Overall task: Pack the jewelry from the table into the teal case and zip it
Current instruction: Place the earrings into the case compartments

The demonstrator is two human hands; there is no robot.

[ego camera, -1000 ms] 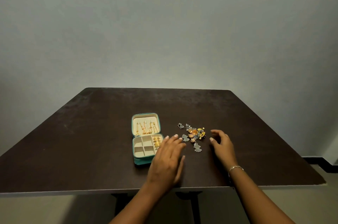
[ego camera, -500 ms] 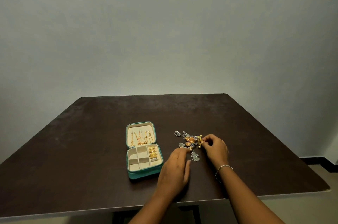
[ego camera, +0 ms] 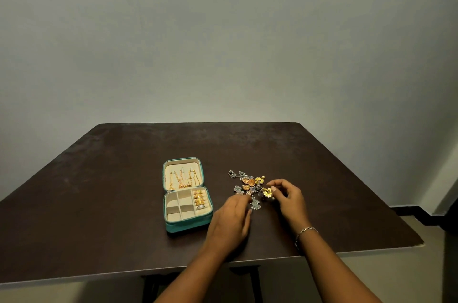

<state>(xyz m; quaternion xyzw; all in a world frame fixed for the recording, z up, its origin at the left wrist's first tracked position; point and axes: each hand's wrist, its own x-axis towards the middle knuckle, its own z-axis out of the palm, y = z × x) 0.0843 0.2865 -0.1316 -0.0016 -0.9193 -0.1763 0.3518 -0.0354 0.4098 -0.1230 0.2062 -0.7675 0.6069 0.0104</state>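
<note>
While the teal case (ego camera: pixel 187 226) lies open on the bench (ego camera: pixel 99 203), the jewelry pile (ego camera: pixel 249 182) sits just right of it; right grip (ego camera: pixel 288 200) pinches a gold flower earring (ego camera: pixel 267 193) there, left grip (ego camera: pixel 230 221) lies flat, relaxed, touching the pile.

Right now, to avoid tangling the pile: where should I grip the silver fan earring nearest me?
Pinch the silver fan earring by its wide near end, from the front: it lies flat at the pile's near edge, clear of the yellow earring the right hand pinches.
</note>
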